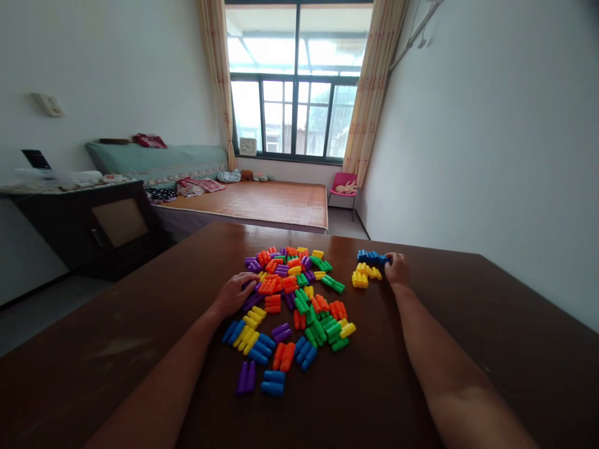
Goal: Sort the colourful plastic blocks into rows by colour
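Dark brown and glossy, the bench (140, 299) has bare surface along its left edge. Inward from there the left hand (234, 293) lies palm down at the heap's left side, its fingers bent, just beside or over a purple piece (251, 304); I cannot tell whether they grip anything. The mixed heap (290, 285) of orange, purple, green and yellow pieces, plastic by the look, spreads from near the bench's far edge toward the near one, where a purple pair (246, 378) and a blue piece (272, 383) lie loose.

Past a strip of bare bench, toward the far-right corner, sit a yellow cluster (362, 275) and, just beyond it, a blue row (372, 256). The right hand (397, 269) is narrow, thumb and fingers seemingly closed on the row's right end.

The step in hand looks to be lining up pieces by colour, the right hand adding to or steadying the blue row. I judge the next move calls for a light touch there, and for the left hand to separate one piece from its crowded neighbours.

No brand or label shows on the pieces. The clock (248, 146) by the window has a dial too small to read.
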The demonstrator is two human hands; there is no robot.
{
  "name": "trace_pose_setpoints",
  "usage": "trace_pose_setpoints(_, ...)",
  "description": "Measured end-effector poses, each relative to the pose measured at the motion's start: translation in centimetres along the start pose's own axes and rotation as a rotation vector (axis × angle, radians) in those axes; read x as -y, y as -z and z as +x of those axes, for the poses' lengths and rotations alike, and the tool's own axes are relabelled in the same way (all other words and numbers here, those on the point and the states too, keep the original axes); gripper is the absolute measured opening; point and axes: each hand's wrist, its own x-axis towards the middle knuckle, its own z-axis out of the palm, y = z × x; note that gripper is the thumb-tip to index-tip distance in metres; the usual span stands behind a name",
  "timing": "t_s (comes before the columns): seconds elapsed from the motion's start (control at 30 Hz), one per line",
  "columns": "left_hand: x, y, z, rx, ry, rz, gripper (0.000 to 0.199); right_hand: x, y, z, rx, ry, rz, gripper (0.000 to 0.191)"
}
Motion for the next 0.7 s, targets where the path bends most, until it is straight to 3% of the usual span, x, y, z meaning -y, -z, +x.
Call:
trace_pose_setpoints(0.13, -0.1, 0.1, 0.0, -0.009, -0.007, 0.006, 0.036, -0.1, 0.2, -0.6, 0.023, -0.016, -0.049, 0.033)
trace_pose_setpoints(0.27, 0.1, 0.0, 0.0, -0.005, -0.014, 0.003, 0.036, 0.9, 2.1, -0.4, -0.027, 0.005, -0.008, 0.037)
trace_pose_setpoints(0.33, 0.3, -0.2, 0.0, -0.002, -0.019, 0.003, 0.035, 3.3, 3.5, 0.0, -0.067, 0.05, 0.062, 0.035)
trace_pose_setpoints(0.4, 0.5, -0.4, 0.0, -0.003, -0.021, 0.005, 0.035, 7.5, 5.0, -0.2, -0.028, 0.101, 0.194, 0.032)
trace_pose_setpoints(0.47, 0.7, -0.6, 0.0, -0.007, -0.022, 0.002, 0.035, 13.1, 6.8, -1.5, 0.195, 0.185, 0.392, 0.027)
trace_pose_setpoints(0.57, 0.7, -0.7, 0.0, -0.003, -0.025, -0.018, 0.034, 21.4, 9.7, -6.4, 0.705, 0.482, 0.594, 0.02)
trace_pose_setpoints(0.63, 0.4, -0.7, 0.0, -0.002, -0.026, -0.026, 0.033, 25.3, 11.6, -10.9, 1.023, 0.704, 0.619, 0.018)
trace_pose_setpoints(0.7, 0.1, -0.6, 0.0, -0.003, -0.022, -0.022, 0.032, 27.4, 12.9, -15.2, 1.159, 0.812, 0.566, 0.02)
